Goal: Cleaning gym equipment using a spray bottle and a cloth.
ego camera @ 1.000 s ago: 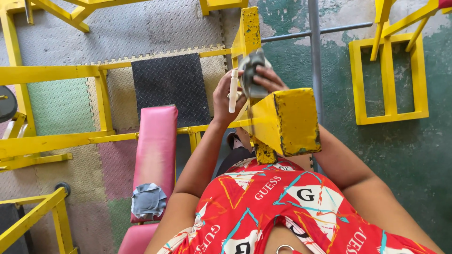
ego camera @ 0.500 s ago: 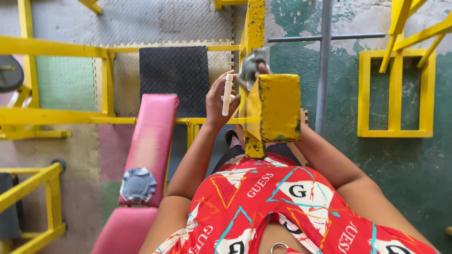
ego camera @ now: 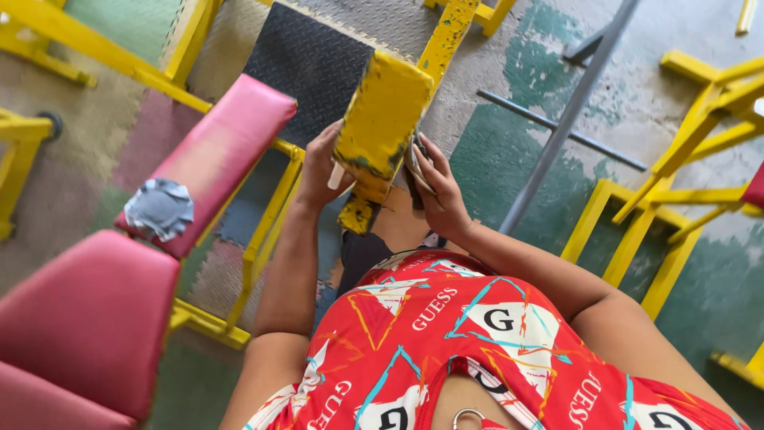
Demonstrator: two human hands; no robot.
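Observation:
A chipped yellow metal block [ego camera: 380, 119] on a yellow post stands right in front of me. My left hand [ego camera: 322, 167] sits at its left side, closed around a white tube [ego camera: 337, 176] that is mostly hidden behind the block. At the block's right side my right hand [ego camera: 440, 191] grips a grey cloth [ego camera: 415, 163] pressed against the metal. Both forearms reach up from my red patterned shirt.
A pink padded bench [ego camera: 203, 159] with a grey taped patch [ego camera: 159, 209] lies to the left on a yellow frame [ego camera: 267, 231]. A black rubber mat [ego camera: 310, 64] lies beyond. A grey steel bar [ego camera: 569, 115] and more yellow frames [ego camera: 668, 183] stand on the green floor to the right.
The view has tilted and swung. Both hands dropped from the top of the yellow block to its sides; the tube and cloth are now largely hidden behind it.

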